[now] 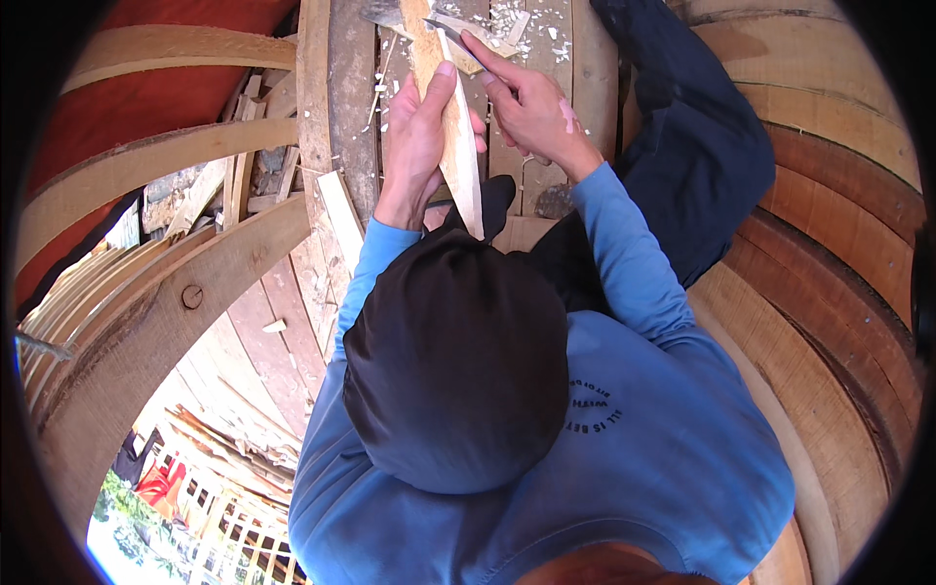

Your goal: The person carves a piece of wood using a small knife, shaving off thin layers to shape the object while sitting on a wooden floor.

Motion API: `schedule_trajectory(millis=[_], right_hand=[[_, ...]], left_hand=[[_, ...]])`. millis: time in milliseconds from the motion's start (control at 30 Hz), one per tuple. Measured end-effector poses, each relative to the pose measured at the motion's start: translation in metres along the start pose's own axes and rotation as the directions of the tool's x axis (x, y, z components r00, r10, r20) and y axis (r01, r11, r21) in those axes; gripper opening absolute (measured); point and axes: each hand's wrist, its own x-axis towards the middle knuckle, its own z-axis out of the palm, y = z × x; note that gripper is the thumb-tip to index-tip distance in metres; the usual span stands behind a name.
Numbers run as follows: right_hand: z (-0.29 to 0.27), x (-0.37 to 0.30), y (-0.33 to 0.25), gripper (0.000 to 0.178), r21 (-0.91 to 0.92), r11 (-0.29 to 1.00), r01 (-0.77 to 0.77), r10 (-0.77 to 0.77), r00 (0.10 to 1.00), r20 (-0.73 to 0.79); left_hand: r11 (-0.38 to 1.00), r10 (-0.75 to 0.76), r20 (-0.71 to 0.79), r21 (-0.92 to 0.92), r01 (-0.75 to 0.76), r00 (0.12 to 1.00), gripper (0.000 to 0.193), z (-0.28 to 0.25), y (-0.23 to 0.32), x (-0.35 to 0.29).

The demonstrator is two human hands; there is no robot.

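Observation:
My left hand (419, 136) is wrapped round a long pale piece of wood (460, 171), its thumb lying on the upper face. The wood tapers to a point towards my raised, dark-clothed knee (458, 361). In my right hand (538, 112) is a knife (450, 33), its blade lying across the wood's far part. The right index finger stretches along the knife, whose handle is mostly hidden in the palm. White shavings (531, 27) and thin wood scraps lie on the planks beyond both hands.
Curved wooden ribs (175, 283) stand at the left, and stacked curved planks (838, 244) rise at the right. A loose pale strip (340, 219) lies beside my left forearm. My other dark-trousered leg (697, 146) bends at the right. Wood scraps cover the lower left planking.

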Motion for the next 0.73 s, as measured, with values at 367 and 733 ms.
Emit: schedule_trajectory(millis=[367,733], right_hand=[[-0.037,0.001,-0.03,0.055,0.19,0.98,0.065,-0.073,0.997,0.036],[-0.037,0.017,-0.051,0.05,-0.103,0.956,0.273,-0.288,0.942,-0.173]], left_hand=[[0.986,0.161,0.183,-0.064,-0.152,0.97,0.025,0.009,0.023,0.004],[0.963,0.264,0.175,0.012,-0.27,0.948,0.026,0.044,0.054,0.007]])
